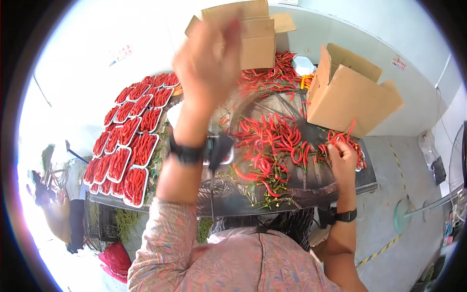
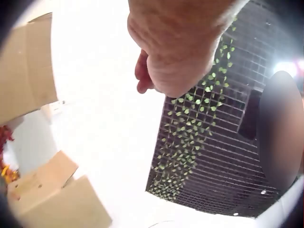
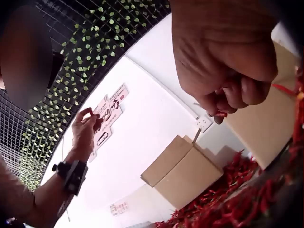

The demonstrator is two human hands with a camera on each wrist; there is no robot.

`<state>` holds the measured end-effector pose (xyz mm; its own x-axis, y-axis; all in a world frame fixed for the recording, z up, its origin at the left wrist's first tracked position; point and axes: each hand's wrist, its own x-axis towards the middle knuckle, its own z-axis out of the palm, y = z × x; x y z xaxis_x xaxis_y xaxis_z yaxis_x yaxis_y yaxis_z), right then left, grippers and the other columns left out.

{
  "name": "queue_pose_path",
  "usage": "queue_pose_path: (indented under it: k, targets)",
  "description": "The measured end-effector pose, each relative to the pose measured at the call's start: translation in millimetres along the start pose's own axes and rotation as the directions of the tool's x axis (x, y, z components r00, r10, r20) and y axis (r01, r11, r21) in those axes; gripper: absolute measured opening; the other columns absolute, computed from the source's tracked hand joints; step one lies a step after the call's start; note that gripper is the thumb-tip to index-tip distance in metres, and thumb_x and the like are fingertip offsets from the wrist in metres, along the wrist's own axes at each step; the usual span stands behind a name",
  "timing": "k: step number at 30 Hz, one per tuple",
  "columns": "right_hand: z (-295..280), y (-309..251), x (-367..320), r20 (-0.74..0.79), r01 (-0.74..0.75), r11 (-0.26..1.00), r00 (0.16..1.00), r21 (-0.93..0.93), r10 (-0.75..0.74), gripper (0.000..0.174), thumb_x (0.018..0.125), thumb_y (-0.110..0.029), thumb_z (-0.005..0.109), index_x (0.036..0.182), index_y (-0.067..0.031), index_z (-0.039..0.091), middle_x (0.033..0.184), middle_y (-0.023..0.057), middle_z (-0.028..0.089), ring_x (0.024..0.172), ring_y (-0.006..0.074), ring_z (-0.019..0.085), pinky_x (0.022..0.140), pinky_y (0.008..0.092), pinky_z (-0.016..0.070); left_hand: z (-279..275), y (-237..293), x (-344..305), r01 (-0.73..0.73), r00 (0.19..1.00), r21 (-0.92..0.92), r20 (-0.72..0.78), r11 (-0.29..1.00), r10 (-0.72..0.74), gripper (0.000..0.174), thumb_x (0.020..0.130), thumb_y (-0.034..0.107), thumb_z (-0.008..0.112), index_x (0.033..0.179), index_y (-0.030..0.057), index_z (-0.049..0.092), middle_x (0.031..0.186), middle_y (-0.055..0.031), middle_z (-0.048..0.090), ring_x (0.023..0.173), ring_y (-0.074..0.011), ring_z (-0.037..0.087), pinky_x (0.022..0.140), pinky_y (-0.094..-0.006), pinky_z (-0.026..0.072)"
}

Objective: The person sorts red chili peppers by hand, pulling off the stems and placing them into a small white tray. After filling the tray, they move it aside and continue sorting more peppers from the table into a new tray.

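My left hand (image 1: 206, 68) is raised high above the table, blurred, over the upright box. From the right wrist view, this left hand (image 3: 84, 130) has bent fingers; whether anything is between them cannot be told. The left wrist view shows the back of the hand (image 2: 175, 52) hiding most fingers. Low over the table's right end, my right hand (image 1: 344, 163) is beside red chillies (image 1: 333, 137). Its curled fingers, seen on the right hand (image 3: 223, 57), grip a red chilli (image 3: 221, 114). A loose pile of red chillies (image 1: 272, 138) lies left of it.
White trays of red chillies (image 1: 143, 150) stand in rows at the left. One cardboard box (image 1: 258, 46) stands at the back, another (image 1: 340, 100) at the right. More chillies (image 1: 282, 68) lie between them. A fan (image 1: 457, 170) stands far right.
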<state>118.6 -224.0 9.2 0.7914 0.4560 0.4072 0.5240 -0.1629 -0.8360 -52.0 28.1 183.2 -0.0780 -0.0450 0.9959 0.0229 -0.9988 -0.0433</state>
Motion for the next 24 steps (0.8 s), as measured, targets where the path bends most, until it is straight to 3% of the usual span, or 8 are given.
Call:
queue_pose_path:
  k: [2, 3, 4, 7, 15, 19, 21, 24]
  targets:
    - [-16.7, 6.2, -0.6, -0.107, 0.043, 0.961, 0.991, -0.272, -0.075, 0.021, 0.084, -0.016, 0.065, 0.092, 0.0034, 0.067, 0.062, 0.0086, 0.055, 0.057, 0.0116, 0.051, 0.055, 0.031, 0.0411, 39.3, -77.7, 34.3, -0.205, 0.977, 0.169, 0.097, 0.964, 0.19, 0.024, 0.082, 0.012, 0.068, 0.105, 0.0061, 0.066, 0.091, -0.0113, 0.069, 0.078, -0.0298, 0.067, 0.071, -0.0365, 0.0529]
    - [-24.4, 7.0, -0.5, -0.106, 0.021, 0.96, 0.993, -0.28, -0.053, 0.021, 0.084, -0.016, 0.065, 0.092, 0.0034, 0.067, 0.062, 0.0086, 0.055, 0.057, 0.0116, 0.051, 0.055, 0.031, 0.0411, 46.7, -69.5, 41.1, -0.064, 0.952, 0.153, 0.307, 0.986, 0.014, 0.043, 0.08, -0.003, 0.062, 0.122, 0.0058, 0.057, 0.138, -0.0296, 0.04, 0.112, -0.043, 0.056, 0.095, -0.0428, 0.0505]
    - [-32.8, 9.7, 1.1, -0.122, -0.023, 0.951, 0.992, -0.307, -0.015, 0.022, 0.084, -0.017, 0.064, 0.091, 0.0029, 0.067, 0.064, 0.0128, 0.057, 0.059, 0.0169, 0.055, 0.057, 0.0334, 0.0425, 50.7, -80.9, 33.9, 0.021, 0.878, 0.317, 0.448, 0.948, -0.169, 0.053, 0.075, -0.007, 0.054, 0.127, 0.0034, 0.054, 0.141, -0.0333, 0.034, 0.127, -0.0475, 0.038, 0.107, -0.0458, 0.0388]
    - [-56.1, 35.3, 15.8, -0.143, -0.072, 0.904, 0.99, -0.421, 0.012, 0.021, 0.085, -0.018, 0.061, 0.092, 0.0014, 0.067, 0.072, 0.0196, 0.062, 0.066, 0.0286, 0.061, 0.061, 0.0393, 0.0452, 68.0, -90.2, -18.0, -0.164, 0.842, 0.392, 0.534, 0.905, -0.079, 0.029, 0.083, 0.021, 0.065, 0.108, 0.0077, 0.065, 0.097, -0.0122, 0.068, 0.087, -0.0357, 0.064, 0.078, -0.0425, 0.0515]
    - [-72.3, 86.4, 39.6, -0.175, -0.065, 0.679, 0.98, -0.732, -0.095, 0.02, 0.085, -0.013, 0.055, 0.097, -0.0022, 0.067, 0.085, 0.0227, 0.066, 0.083, 0.0417, 0.063, 0.073, 0.0502, 0.0478, 61.4, -8.1, -224.0, 0.267, 0.227, -0.119, 0.972, 0.956, 0.058, 0.036, 0.083, 0.023, 0.061, 0.118, 0.0159, 0.064, 0.117, -0.0152, 0.057, 0.115, -0.0335, 0.053, 0.092, -0.0491, 0.0472]
    - [-51.5, 46.0, 28.1, -0.205, 0.019, 0.745, 0.956, -0.667, -0.208, 0.021, 0.085, -0.016, 0.057, 0.098, -0.0015, 0.067, 0.086, 0.0202, 0.068, 0.084, 0.0391, 0.065, 0.073, 0.0469, 0.0492, 16.2, 21.2, -231.3, 0.109, 0.292, -0.195, 0.944, 0.975, 0.156, 0.039, 0.08, 0.02, 0.062, 0.119, 0.0155, 0.064, 0.12, -0.0155, 0.056, 0.117, -0.0353, 0.051, 0.096, -0.0506, 0.0437]
    - [-30.8, 17.9, 20.0, -0.027, -0.058, 0.844, 0.998, -0.533, 0.052, 0.022, 0.085, -0.019, 0.061, 0.097, -0.001, 0.067, 0.085, 0.0191, 0.068, 0.084, 0.0363, 0.066, 0.073, 0.0432, 0.0503, -3.5, 29.1, -217.6, 0.318, 0.186, -0.134, 0.979, 0.939, 0.076, 0.035, 0.078, 0.017, 0.063, 0.112, 0.0119, 0.066, 0.125, -0.0164, 0.055, 0.116, -0.0379, 0.051, 0.1, -0.0496, 0.0409]
    - [7.8, 14.8, 14.9, 0.187, 0.046, 0.935, 0.982, -0.353, 0.022, 0.022, 0.082, -0.02, 0.064, 0.093, -0.0019, 0.068, 0.083, 0.0197, 0.067, 0.082, 0.0357, 0.066, 0.072, 0.0419, 0.0504, -20.0, 31.7, -204.4, 0.44, 0.151, -0.128, 0.986, 0.889, 0.067, 0.027, 0.078, 0.014, 0.062, 0.103, 0.008, 0.069, 0.124, -0.0174, 0.057, 0.112, -0.0384, 0.054, 0.096, -0.0467, 0.0435]
